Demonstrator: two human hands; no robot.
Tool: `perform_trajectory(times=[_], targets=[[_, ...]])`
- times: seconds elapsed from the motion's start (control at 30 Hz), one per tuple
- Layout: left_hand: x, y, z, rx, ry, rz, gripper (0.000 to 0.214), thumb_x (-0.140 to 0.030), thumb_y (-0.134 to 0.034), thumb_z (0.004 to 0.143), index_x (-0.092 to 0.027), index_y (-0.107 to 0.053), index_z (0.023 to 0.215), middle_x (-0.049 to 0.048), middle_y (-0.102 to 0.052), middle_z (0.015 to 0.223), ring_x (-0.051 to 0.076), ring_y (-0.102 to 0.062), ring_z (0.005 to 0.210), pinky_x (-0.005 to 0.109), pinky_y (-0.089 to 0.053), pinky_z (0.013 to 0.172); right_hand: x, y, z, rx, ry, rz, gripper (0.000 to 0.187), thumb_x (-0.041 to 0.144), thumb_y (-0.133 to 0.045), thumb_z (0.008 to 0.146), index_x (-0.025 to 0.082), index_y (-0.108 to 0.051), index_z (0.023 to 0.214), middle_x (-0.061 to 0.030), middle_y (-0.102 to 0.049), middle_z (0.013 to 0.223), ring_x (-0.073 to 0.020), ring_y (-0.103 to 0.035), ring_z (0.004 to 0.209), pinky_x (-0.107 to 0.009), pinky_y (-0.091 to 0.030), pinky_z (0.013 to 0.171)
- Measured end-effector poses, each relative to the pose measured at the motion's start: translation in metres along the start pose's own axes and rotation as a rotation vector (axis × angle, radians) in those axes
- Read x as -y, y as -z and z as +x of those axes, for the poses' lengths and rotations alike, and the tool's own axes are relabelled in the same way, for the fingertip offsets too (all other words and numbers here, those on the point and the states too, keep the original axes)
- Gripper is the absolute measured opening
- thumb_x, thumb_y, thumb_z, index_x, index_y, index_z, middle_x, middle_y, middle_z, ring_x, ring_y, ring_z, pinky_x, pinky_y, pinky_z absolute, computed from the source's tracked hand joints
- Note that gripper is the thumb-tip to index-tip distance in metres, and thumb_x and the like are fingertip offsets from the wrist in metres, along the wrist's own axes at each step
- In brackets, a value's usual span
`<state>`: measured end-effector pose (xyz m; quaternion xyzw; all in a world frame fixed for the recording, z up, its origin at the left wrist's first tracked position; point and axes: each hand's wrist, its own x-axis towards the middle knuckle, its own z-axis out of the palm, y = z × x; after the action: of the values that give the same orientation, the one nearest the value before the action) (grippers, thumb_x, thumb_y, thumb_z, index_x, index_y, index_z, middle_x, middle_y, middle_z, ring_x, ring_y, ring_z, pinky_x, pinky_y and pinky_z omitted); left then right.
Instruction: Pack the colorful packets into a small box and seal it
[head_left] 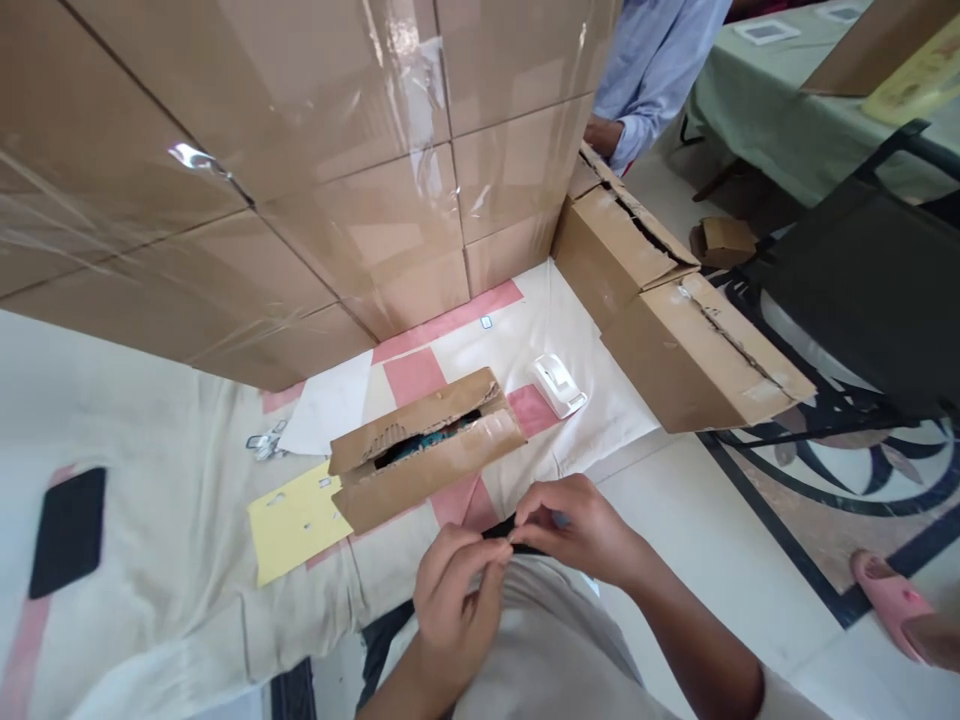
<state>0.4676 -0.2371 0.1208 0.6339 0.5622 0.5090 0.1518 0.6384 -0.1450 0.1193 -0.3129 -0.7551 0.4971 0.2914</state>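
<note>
I have the left grip point(456, 592) and right grip point(576, 525) nearly fingertip to fingertip, both drawn into narrow pinches; I can't tell whether they hold anything tiny. Ahead and left of them I see a split-topped cardboard box point(442, 470) on the cloth point(202, 530), a yellow sheet point(292, 530) farther left, and a white plastic piece point(559, 388) ahead of the right grip.
</note>
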Motion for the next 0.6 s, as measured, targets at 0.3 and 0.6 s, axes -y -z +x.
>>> perform_trajectory(times=[0.3,0.6], targets=[[0.026,0.112,0.025,-0.045,0.311,0.257,0.011,-0.024,-0.068,0.09,-0.024,-0.066,0.079,-0.0003,-0.062,0.075,0.015,-0.055,0.064,0.026,-0.044,0.054,0.029,0.018,0.049,-0.416,0.377,-0.405,0.012,0.018,-0.068,0.092,0.026,-0.059,0.089,-0.0021,-0.068,0.074,-0.0205,-0.066,0.072,-0.034,-0.052,0.065],[0.04,0.155,0.085,0.479,0.475,0.235,0.021,-0.043,-0.068,0.088,-0.024,-0.067,0.077,-0.0021,-0.056,0.067,0.013,-0.05,0.058,0.022,-0.04,0.052,0.014,-0.026,0.106,0.187,0.347,-0.824,0.049,0.039,-0.056,0.102,0.018,-0.054,0.146,-0.0105,-0.05,0.157,-0.0319,-0.04,0.15,-0.057,-0.028,0.124]])
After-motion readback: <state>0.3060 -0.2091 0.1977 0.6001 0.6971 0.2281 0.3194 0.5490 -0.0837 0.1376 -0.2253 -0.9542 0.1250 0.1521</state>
